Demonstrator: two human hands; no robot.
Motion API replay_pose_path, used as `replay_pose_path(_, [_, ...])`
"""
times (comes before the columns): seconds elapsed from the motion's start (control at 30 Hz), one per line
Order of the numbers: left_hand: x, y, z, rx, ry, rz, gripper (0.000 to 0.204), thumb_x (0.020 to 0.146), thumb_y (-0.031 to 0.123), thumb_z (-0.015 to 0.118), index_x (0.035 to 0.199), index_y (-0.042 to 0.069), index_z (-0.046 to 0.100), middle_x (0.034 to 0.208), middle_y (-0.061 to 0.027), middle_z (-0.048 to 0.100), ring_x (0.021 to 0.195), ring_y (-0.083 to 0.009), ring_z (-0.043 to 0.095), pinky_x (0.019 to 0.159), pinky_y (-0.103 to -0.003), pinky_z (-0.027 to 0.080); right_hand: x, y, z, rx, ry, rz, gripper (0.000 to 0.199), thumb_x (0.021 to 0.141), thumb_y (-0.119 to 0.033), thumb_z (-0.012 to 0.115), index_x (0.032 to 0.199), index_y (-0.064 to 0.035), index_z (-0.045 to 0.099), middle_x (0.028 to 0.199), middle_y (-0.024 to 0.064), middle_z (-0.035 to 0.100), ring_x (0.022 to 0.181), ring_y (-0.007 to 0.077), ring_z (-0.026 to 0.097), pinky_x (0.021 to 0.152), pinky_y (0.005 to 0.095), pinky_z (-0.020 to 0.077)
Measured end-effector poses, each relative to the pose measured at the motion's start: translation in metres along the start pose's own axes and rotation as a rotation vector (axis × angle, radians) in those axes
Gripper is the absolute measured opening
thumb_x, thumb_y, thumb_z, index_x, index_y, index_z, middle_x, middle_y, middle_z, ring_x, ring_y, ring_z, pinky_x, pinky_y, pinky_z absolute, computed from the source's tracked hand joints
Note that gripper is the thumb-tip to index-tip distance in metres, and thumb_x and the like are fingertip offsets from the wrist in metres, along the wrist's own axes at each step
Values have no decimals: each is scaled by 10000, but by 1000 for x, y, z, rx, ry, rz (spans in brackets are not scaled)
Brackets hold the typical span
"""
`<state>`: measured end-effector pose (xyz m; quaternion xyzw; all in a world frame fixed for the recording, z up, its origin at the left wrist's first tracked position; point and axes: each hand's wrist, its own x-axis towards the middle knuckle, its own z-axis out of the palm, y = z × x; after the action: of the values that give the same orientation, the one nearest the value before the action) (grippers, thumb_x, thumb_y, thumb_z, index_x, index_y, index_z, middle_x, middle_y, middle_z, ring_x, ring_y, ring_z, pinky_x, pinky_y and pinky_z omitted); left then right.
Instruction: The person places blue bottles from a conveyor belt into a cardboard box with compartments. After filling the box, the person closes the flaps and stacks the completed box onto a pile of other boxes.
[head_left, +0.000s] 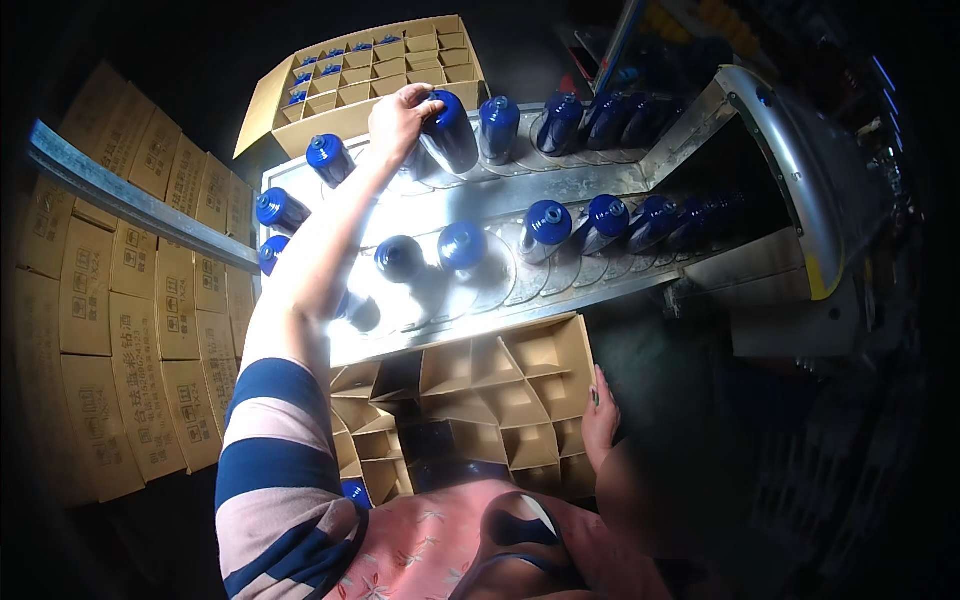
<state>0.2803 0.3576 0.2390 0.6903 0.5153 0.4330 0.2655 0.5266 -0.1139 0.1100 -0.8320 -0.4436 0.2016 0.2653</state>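
Currently, the blue btl. [455,142] is at the far row of the conveyor [600,181], just beyond the near edge of the far carton. L hand [402,122] is closed on the top of this btl., thumb at the neck; whether the base touches the conveyor: cannot tell. L arm extends over the conveyor.

R hand [601,418] is at the R side of the near carton [562,345], fingers extended along its wall; grip on it: cannot tell.

Near carton: open, w/ cardboard dividers, located betw. the conveyor and the person's torso. One blue cap-end [355,492] shows at its lower L.

Conveyor: more blue btls. [498,130] stand in a far row and a near row, w/ others at the L end. Rows run R into a metal hood [793,165], where they darken.

Far carton [310,131]: open, divided, behind the conveyor at upper L; blue btls. in some cells, mainly L and rear.

Far L: stacked closed cartons [140,330], w/ a metal rail [150,195] in front.
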Motion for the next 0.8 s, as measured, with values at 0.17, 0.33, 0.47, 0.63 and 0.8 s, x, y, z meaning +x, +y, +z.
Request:
replay_pose_path(0.17, [34, -63, 45, 238, 33, 0, 270, 801, 292, 626, 1040, 204, 713, 1077, -119, 683, 1022, -317, 639, 888, -390, 502, 11, -14, -7, -33, -46, 29, 416, 951, -35, 489, 1361, -103, 508, 1206, 222, 610, 1096, 384, 600, 885, 408, 487])
replay_pose_path(0.33, [59, -107, 61, 366, 36, -155, 305, 793, 337, 648, 1060, 200, 707, 1048, -133, 690, 1000, -336, 646, 883, -411, 500, 22, -16, -2, 36, 32, -111, 371, 954, -30, 479, 1318, -60, 545, 1204, 220, 616, 1093, 375, 610, 890, 395, 494])
replay_pose_path(0.47, [60, -126, 58, 360, 39, -167, 329, 794, 369, 652, 1070, 198, 705, 1022, -142, 696, 989, -343, 651, 875, -421, 501, 24, -10, 8, 31, -9, -10, 373, 953, -29, 481, 1321, -50, 542, 1211, 223, 613, 1102, 375, 607, 898, 397, 491])
replay_pose_path(0.63, [63, -128, 36, 380, 32, -141, 351, 793, 329, 651, 1113, 190, 689, 1071, -125, 689, 1018, -334, 644, 881, -413, 499, 27, -6, 13, 14, 28, -47, 435, 921, 17, 494, 1349, -53, 519, 1209, 228, 611, 1103, 352, 610, 916, 386, 485])
replay_pose_path(0.8, [68, -120, 30, 383, -56, 166, 331, 811, 207, 643, 1139, 167, 663, 1113, -134, 667, 1045, -333, 624, 895, -403, 490, 24, -10, 10, 25, 19, -63, 390, 953, -36, 485, 1341, -52, 522, 1232, 233, 596, 1116, 389, 591, 912, 403, 486])
